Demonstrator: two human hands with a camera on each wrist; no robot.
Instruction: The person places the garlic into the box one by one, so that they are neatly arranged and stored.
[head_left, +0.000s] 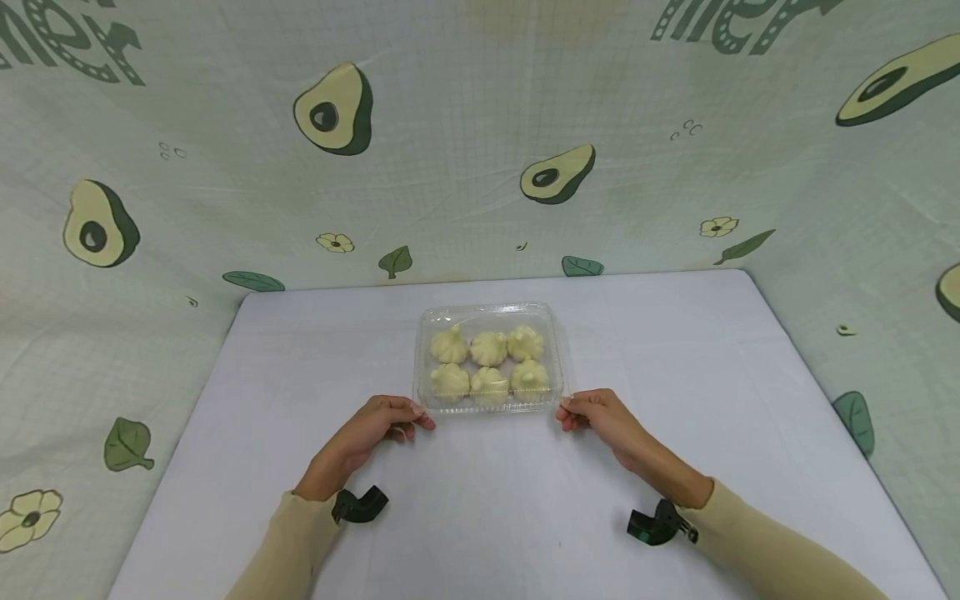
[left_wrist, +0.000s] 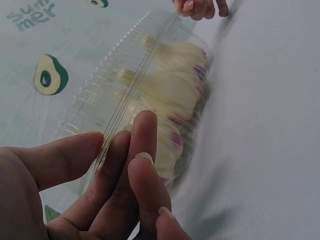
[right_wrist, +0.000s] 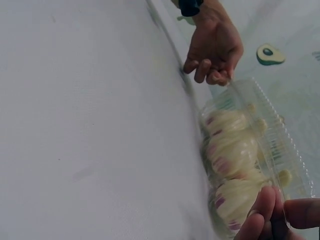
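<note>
A clear plastic clamshell box [head_left: 489,313] stands on the white table with its transparent lid over several pale, pleated buns [head_left: 489,349]. In the wrist views, purple patches show low on the buns [right_wrist: 232,150]. My left hand [head_left: 380,425] pinches the rim at the box's near left corner between thumb and index finger. At the near right corner, my right hand [head_left: 600,417] pinches the same rim. The left wrist view shows the left thumb [left_wrist: 75,157] above the rim and the fingers below it. Whether the lid is fastened, I cannot tell.
The white-covered table [head_left: 495,508] extends around the box on all sides. Behind it and at both sides hangs a pale cloth [head_left: 465,108] printed with avocados and leaves. A black wrist mount [head_left: 360,505] sits on the left wrist, another mount [head_left: 654,525] on the right.
</note>
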